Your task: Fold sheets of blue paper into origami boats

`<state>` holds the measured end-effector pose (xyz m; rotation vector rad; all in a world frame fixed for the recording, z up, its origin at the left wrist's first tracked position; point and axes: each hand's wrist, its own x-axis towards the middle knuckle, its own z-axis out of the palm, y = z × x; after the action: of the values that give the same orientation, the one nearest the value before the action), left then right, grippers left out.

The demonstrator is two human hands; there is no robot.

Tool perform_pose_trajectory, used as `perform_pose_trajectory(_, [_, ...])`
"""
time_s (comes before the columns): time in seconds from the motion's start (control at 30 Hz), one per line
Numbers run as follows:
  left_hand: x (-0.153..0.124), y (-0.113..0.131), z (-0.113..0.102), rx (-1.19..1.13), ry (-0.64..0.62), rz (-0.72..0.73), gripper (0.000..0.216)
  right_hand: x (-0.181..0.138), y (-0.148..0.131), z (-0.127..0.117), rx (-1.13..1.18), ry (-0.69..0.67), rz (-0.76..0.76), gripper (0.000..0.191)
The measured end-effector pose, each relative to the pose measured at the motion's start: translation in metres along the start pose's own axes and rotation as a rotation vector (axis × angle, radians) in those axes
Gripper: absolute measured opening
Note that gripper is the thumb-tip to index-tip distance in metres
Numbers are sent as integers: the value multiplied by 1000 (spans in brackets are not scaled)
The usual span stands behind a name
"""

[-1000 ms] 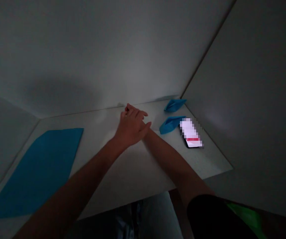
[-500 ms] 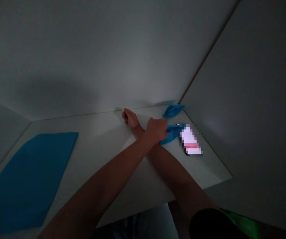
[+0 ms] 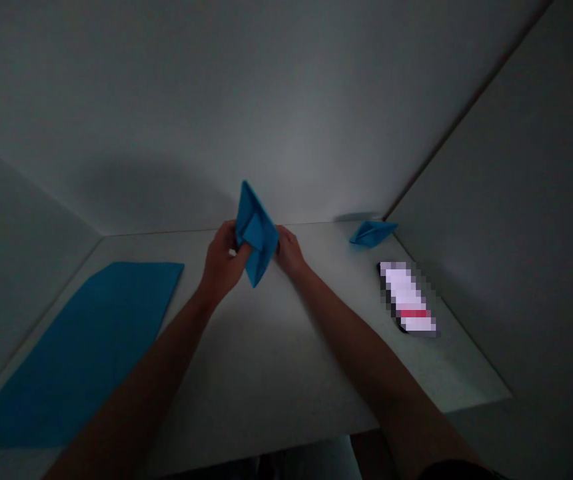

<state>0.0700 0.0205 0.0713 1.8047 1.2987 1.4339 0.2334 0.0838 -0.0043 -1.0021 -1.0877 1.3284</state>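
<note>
A folded blue paper boat [image 3: 263,248] is held up over the middle of the table, tilted so one pointed end is up. My left hand [image 3: 224,263] is closed on its left side, with the thumb pressed at the inner fold. At the boat's right edge is my right hand [image 3: 290,252], its fingers curled against the paper and partly hidden behind it. A second blue paper boat [image 3: 372,234] lies at the back right of the table, away from both hands.
A large blue sheet [image 3: 81,353] lies flat at the left of the white table [image 3: 266,387]. A phone [image 3: 409,300] with a blurred-out lit screen lies at the right. Pale walls [image 3: 191,100] enclose the table at the back and sides.
My left hand has brought the paper boat from beside the phone leftward and up to the middle. My forearms have uncrossed, and my right hand is now at the boat's right side.
</note>
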Motion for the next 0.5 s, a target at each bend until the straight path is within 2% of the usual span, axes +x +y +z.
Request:
perform_pose_trajectory(0.03, [-3, -20, -10, -21, 96, -78, 30, -2, -1, 0, 1, 7, -31, 57])
perform_pose_trajectory(0.1, [-9, -53, -19, -34, 192, -206, 37, -5, -3, -1, -6, 22, -70, 59])
perform_pose_trajectory(0.2, [-16, -79, -19, -41, 149, -324, 48, -9, -7, 0, -22, 38, -71, 61])
perform_pose_trajectory(0.37, [-20, -75, -14, -89, -134, -299, 64, -13, -10, 4, -59, 22, -59, 61])
perform_pose_trajectory(0.5, [-18, -70, -15, -102, -190, -330, 61, -16, -12, 6, -154, -41, -113, 55])
